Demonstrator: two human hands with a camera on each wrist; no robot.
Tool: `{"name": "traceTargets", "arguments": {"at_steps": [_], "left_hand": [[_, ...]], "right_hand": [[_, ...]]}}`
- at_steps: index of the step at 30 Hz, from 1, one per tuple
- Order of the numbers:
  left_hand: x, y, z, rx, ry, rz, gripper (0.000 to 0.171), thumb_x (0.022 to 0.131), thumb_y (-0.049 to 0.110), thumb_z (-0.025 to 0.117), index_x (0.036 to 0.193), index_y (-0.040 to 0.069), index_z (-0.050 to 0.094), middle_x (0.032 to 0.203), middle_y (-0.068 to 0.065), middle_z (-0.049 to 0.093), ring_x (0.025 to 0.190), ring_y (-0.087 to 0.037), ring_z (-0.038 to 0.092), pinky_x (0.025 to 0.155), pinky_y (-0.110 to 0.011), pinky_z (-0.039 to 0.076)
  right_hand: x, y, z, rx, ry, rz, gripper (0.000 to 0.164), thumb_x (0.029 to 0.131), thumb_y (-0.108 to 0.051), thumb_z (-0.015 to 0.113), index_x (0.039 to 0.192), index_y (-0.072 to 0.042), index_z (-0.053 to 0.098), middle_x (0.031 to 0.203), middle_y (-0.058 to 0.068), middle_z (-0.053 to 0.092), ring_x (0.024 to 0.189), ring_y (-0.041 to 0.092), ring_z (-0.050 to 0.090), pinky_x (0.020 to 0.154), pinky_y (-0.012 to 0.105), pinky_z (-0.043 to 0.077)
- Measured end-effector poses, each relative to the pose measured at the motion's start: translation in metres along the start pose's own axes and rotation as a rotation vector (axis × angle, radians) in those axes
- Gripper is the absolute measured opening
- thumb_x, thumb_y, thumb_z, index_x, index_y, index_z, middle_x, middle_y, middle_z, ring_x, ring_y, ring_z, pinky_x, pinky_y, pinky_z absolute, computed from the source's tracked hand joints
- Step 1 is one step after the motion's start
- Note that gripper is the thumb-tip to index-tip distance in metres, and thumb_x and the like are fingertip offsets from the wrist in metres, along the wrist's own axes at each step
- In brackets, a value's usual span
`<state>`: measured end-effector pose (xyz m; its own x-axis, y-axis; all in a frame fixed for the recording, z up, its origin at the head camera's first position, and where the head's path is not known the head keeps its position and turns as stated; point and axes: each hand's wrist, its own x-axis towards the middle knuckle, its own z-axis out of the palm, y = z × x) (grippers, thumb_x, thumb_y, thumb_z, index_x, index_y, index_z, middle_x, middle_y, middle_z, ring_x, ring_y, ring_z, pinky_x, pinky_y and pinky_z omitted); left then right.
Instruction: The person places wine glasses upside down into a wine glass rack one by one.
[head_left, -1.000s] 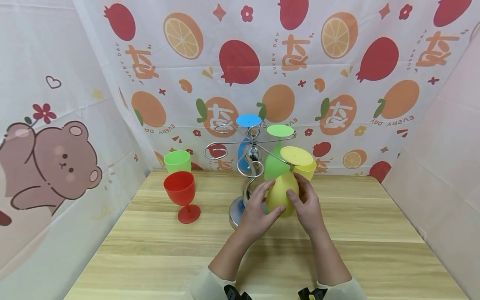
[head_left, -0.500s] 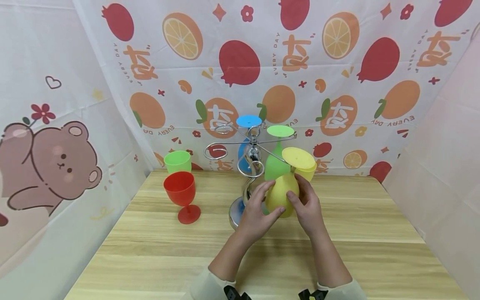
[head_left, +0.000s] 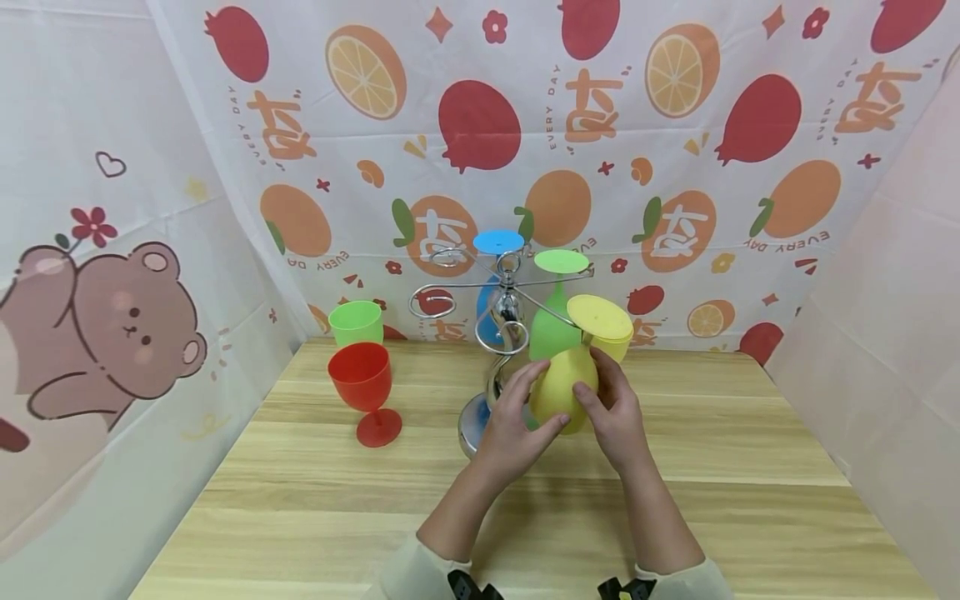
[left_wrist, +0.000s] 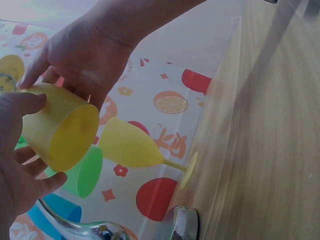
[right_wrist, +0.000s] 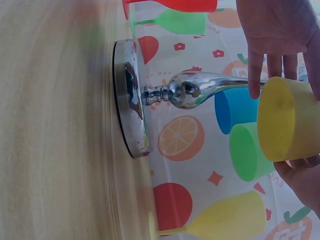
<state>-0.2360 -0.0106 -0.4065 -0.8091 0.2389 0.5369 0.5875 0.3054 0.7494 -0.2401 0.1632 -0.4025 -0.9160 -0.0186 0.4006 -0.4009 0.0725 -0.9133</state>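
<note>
Both hands hold an upside-down yellow plastic goblet [head_left: 564, 390] at a chrome goblet rack [head_left: 472, 423]. My left hand [head_left: 513, 425] curves round the bowl's left side, and my right hand [head_left: 618, 412] grips its right side near the stem. The goblet leans, its round foot up and to the right, with the stem at the end of a rack arm. Its mouth faces the table, clear of it, as the right wrist view shows with the bowl [right_wrist: 305, 122] high above the table. Behind it a green goblet [head_left: 553, 329] and a blue goblet [head_left: 489, 312] hang inverted.
A red goblet [head_left: 362, 379] stands upright on the table left of the rack, with a green goblet [head_left: 356, 322] behind it. Another yellow goblet [left_wrist: 130, 145] stands upright behind the rack to the right. Looped wire arms [head_left: 501, 342] spread over the rack's left side. Printed curtains surround the table.
The held goblet's foot has shifted slightly right and down, so it leans a little more. Both hands stay almost in place around the bowl.
</note>
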Motion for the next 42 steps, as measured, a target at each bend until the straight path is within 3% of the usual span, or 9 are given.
{"name": "traceTargets", "arguments": {"at_steps": [11,18,26,31,35,39,42], "left_hand": [[0.000,-0.001,0.000,0.017,0.015,0.019,0.072,0.086,0.020,0.077,0.148,0.019,0.041,0.149,0.001,0.043,0.139,-0.018,0.040,0.108,-0.043,0.044],[0.000,-0.001,-0.002,0.014,0.003,0.005,0.072,0.086,0.021,0.077,0.148,0.018,0.041,0.150,0.002,0.042,0.137,-0.019,0.042,0.101,-0.042,0.050],[0.001,0.001,-0.006,0.011,0.025,0.017,0.070,0.086,0.022,0.078,0.146,0.015,0.043,0.148,0.000,0.045,0.134,-0.019,0.045,0.097,-0.044,0.051],[-0.001,0.000,-0.010,0.003,0.099,0.061,0.065,0.085,0.023,0.077,0.141,0.009,0.048,0.140,-0.007,0.054,0.127,-0.026,0.053,0.091,-0.045,0.054],[-0.001,-0.003,-0.017,-0.021,0.208,0.086,0.055,0.084,0.019,0.076,0.133,0.007,0.054,0.128,-0.010,0.061,0.116,-0.027,0.060,0.084,-0.048,0.056],[0.003,-0.006,-0.025,-0.039,0.305,0.077,0.046,0.084,0.015,0.073,0.127,0.008,0.058,0.121,-0.007,0.064,0.110,-0.026,0.060,0.081,-0.049,0.056],[0.010,-0.008,-0.031,-0.066,0.331,0.063,0.044,0.085,0.012,0.072,0.126,0.007,0.058,0.120,-0.007,0.063,0.111,-0.028,0.059,0.082,-0.051,0.055]], "right_hand": [[0.002,0.001,-0.001,0.010,0.008,-0.008,0.054,0.098,-0.008,0.057,0.148,-0.011,0.038,0.144,0.010,0.046,0.127,0.019,0.049,0.097,0.019,0.048],[0.003,0.000,-0.001,-0.013,0.009,0.000,0.054,0.098,-0.013,0.059,0.148,-0.013,0.039,0.145,0.008,0.046,0.129,0.022,0.047,0.098,0.018,0.047],[0.004,-0.002,-0.001,-0.002,0.021,-0.019,0.053,0.097,-0.007,0.058,0.147,-0.009,0.040,0.142,0.012,0.048,0.125,0.018,0.050,0.098,0.017,0.047],[0.003,-0.004,-0.002,-0.008,0.035,-0.007,0.052,0.098,-0.007,0.058,0.147,-0.009,0.040,0.140,0.012,0.050,0.123,0.016,0.051,0.097,0.016,0.047],[0.002,-0.004,-0.003,-0.020,0.039,0.010,0.053,0.098,-0.010,0.059,0.148,-0.013,0.040,0.141,0.010,0.050,0.124,0.017,0.052,0.098,0.016,0.047],[0.002,-0.006,-0.004,-0.019,0.041,0.021,0.053,0.098,-0.012,0.058,0.148,-0.014,0.040,0.142,0.009,0.051,0.124,0.017,0.052,0.098,0.016,0.047],[0.002,-0.006,-0.005,-0.014,0.044,0.027,0.053,0.098,-0.012,0.058,0.148,-0.014,0.040,0.142,0.009,0.051,0.124,0.017,0.052,0.098,0.016,0.047]]}}
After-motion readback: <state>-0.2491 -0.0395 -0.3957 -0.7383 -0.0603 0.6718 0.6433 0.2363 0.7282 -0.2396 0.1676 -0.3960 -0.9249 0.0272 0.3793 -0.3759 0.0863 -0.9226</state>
